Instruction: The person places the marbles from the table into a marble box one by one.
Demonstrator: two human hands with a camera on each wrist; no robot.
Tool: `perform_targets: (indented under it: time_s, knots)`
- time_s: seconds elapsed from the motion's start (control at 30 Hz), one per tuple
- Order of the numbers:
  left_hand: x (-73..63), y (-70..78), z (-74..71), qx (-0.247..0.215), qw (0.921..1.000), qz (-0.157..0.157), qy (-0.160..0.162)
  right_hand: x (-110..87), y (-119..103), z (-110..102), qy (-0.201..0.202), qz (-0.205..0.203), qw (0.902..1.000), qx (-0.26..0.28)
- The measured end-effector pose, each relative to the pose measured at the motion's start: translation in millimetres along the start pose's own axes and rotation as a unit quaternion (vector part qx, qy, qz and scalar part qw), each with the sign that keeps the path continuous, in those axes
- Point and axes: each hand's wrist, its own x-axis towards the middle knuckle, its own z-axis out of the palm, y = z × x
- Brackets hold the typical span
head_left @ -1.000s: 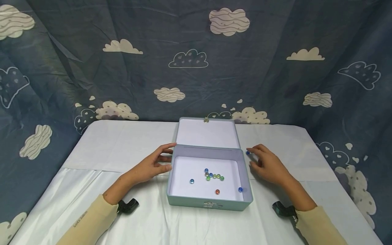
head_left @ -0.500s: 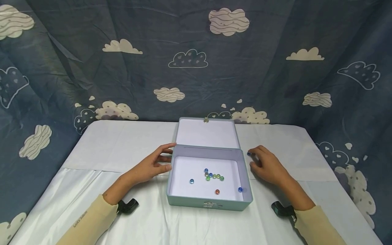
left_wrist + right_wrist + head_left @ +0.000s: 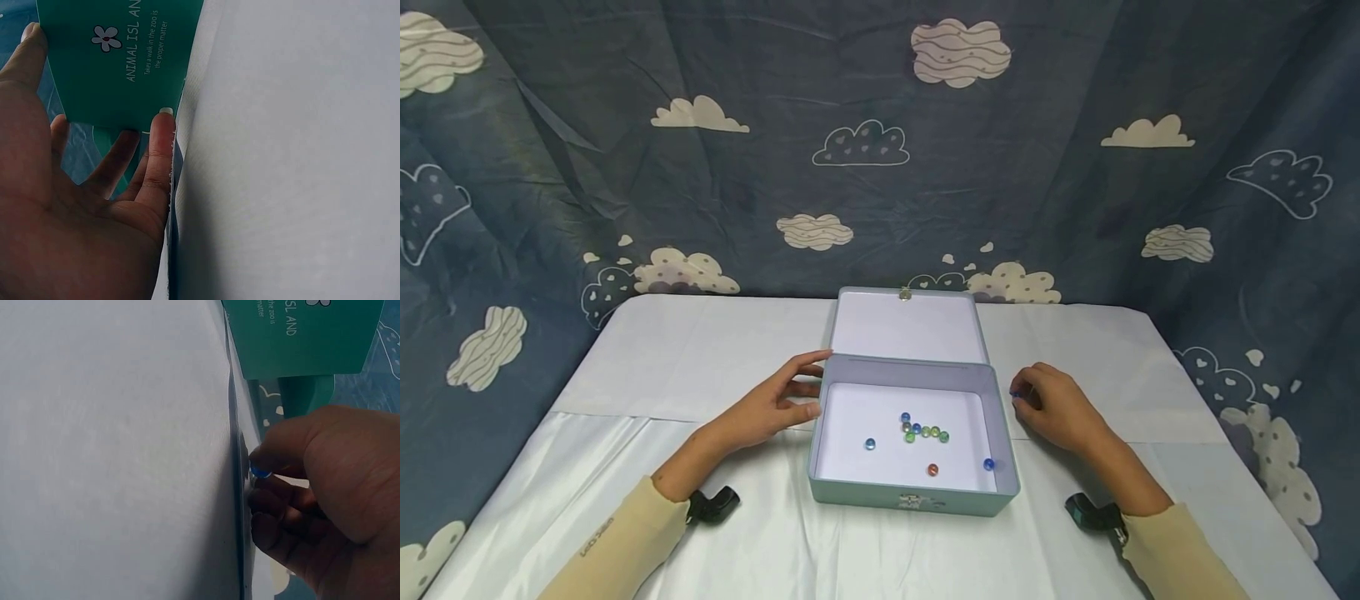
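Observation:
A green tin box stands on the white cloth with its lid folded back. My left hand touches the box's left side with spread, fairly straight fingers; the left wrist view shows fingertips against the printed green wall. Right of the box, my right hand is low over the cloth. Between its thumb and index finger it pinches a blue marble, mostly hidden in the head view. Inside the box lie several glass marbles, among them a red one and a blue one.
White cloth covers the table, with folds at the front left. Behind it hangs a dark blue curtain with printed clouds. A black wrist camera sits under each forearm, the left one and the right one.
My right fingers have drawn the blue marble slightly towards me, and thumb and index finger have come together on it. The left hand, box and other marbles have stayed put.

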Motion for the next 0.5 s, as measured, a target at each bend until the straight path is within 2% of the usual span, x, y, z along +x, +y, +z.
perform_targets:
  time_s: [0.3,0.5]
  knots:
    - [-0.2,0.3,-0.2,0.000,1.0000,0.001,-0.002,-2.6,-6,-11,0.003,-0.008,0.9999,0.010]
    - [0.1,0.0,-0.3,0.003,1.0000,0.000,-0.002,-6.3,-15,-21,0.026,-0.033,0.9989,0.018]
